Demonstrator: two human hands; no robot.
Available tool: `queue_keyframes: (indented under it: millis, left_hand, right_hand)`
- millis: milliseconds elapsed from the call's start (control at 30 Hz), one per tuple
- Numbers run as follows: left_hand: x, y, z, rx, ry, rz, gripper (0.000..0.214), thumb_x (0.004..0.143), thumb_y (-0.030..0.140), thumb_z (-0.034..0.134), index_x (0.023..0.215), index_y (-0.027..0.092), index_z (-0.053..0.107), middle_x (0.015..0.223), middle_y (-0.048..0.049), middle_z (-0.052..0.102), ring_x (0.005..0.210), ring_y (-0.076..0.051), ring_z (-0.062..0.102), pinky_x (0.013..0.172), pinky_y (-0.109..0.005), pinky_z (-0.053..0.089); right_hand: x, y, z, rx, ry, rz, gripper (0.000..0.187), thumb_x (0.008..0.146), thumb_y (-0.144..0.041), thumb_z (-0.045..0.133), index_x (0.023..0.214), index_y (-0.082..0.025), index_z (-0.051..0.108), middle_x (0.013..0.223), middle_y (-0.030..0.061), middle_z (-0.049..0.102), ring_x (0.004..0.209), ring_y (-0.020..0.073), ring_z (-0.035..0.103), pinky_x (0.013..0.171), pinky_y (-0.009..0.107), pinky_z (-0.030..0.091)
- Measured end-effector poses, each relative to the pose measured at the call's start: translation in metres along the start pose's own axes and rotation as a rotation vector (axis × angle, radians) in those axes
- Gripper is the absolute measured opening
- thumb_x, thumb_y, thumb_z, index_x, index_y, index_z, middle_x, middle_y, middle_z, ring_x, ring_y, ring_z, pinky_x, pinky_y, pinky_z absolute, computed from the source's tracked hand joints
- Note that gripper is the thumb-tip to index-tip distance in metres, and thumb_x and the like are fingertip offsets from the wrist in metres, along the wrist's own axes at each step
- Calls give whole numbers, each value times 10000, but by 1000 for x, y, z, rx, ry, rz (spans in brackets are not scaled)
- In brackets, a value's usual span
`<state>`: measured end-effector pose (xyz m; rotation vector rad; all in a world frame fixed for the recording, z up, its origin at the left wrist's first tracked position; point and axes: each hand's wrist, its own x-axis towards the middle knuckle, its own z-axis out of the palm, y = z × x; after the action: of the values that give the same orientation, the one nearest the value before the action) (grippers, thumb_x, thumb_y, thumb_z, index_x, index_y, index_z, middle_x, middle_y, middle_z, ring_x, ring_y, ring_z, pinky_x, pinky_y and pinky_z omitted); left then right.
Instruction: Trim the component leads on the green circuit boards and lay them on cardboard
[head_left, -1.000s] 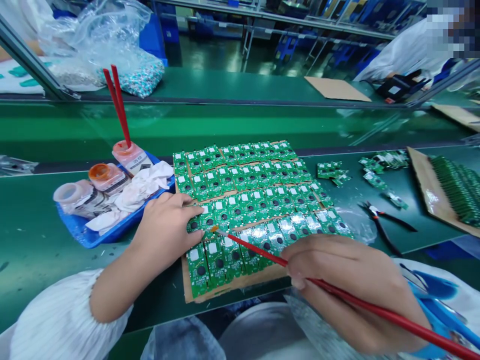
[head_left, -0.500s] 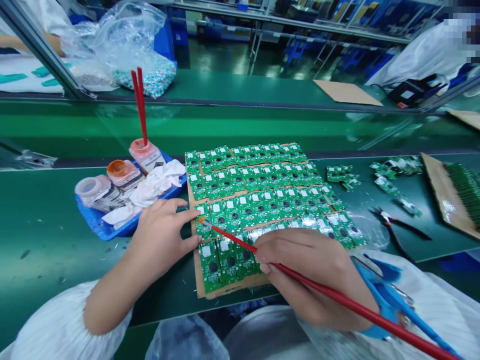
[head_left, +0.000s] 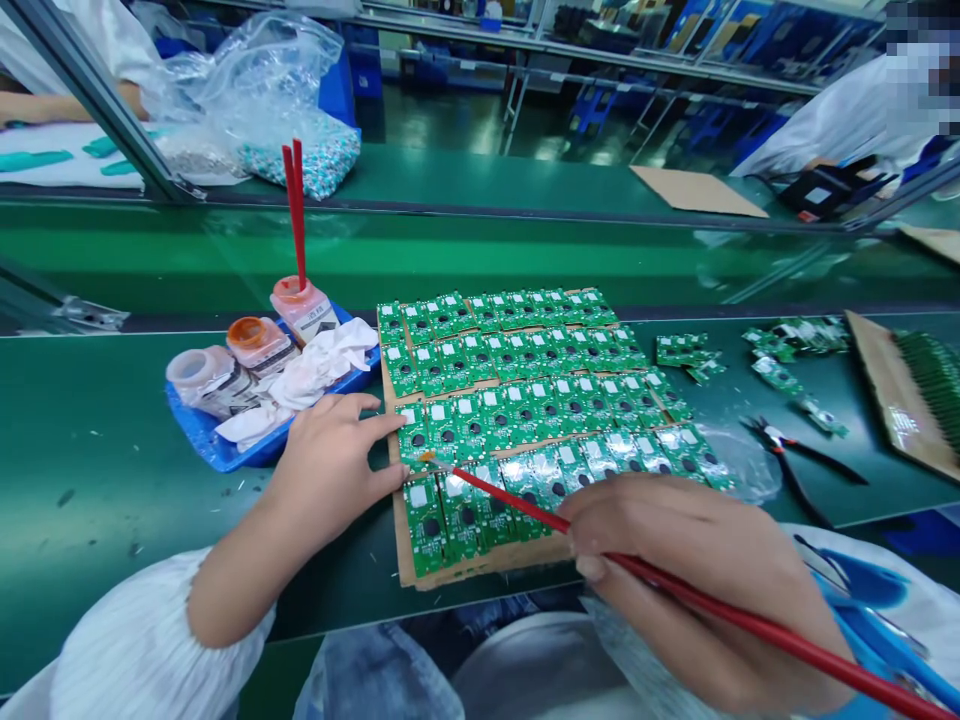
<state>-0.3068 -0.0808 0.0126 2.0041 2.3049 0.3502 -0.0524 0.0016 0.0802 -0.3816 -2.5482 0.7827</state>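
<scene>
**At the green worktop: brush held to a board panel, left hand bracing the rows**

On the green worktop [head_left: 112, 480], a panel of green circuit boards [head_left: 517, 420] lies in rows on a cardboard sheet [head_left: 487, 565], directly in front of the person. The left hand [head_left: 330, 465] rests on the near left part of the panel, its fingers [head_left: 375, 425] spread and lying against the boards. The right hand [head_left: 697, 590] sits at the near edge, its fingers [head_left: 592, 568] closed in a narrow pinch around a red-handled brush [head_left: 510, 503]. The brush's orange-tipped end [head_left: 427, 457] is at a board near the left end of the panel; contact cannot be confirmed.

Left of the panel, a blue tray [head_left: 217, 450] carries an orange-lidded jar [head_left: 251, 340], white cloths [head_left: 322, 360] and a pink jar [head_left: 304, 305] with two red brushes standing upright in it. To the right lie loose boards [head_left: 682, 350] and side cutters [head_left: 787, 460]. Across the far side, a co-worker's forearm [head_left: 60, 108] rests on a separate worktop.
</scene>
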Motion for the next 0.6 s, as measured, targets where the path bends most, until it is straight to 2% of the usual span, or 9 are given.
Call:
queue_keyframes:
  millis: [133, 233, 367, 600]
  left_hand:
    - [-16, 0, -4, -60, 73, 2, 350, 686, 293, 674, 1026, 220, 708, 1104, -151, 629, 1009, -355, 575, 836, -515, 456]
    - [-38, 7, -4, -111, 97, 16, 369, 677, 284, 667, 1042, 239, 691, 1113, -145, 613, 1001, -357, 572, 815, -530, 460]
    - [-60, 24, 3, -168, 101, 30, 403, 673, 278, 676, 1072, 217, 668, 1114, -162, 588, 1008, -367, 551, 784, -553, 467]
    - [-68, 39, 16, -177, 147, 14, 394, 671, 252, 690, 1056, 172, 663, 1146, -180, 537, 1057, -386, 496, 828, -582, 436]
  right_hand:
    - [-9, -2, -4, 63, 121, 35, 145, 796, -67, 485, 825, -203, 525, 670, -5, 602, 594, 100, 582, 543, 210, 459]
    - [-13, -4, -5, 125, 97, 46, 169, 784, -44, 465, 828, -200, 511, 644, -4, 588, 573, 106, 574, 520, 216, 469]
    - [-19, -5, 0, 146, 56, 43, 108, 809, -101, 460, 815, -204, 490, 616, -10, 567, 550, 112, 562, 497, 230, 460]
    - [-23, -11, 7, 147, 26, 61, 161, 777, -44, 459, 795, -201, 487, 616, -12, 566, 563, 106, 557, 530, 221, 455]
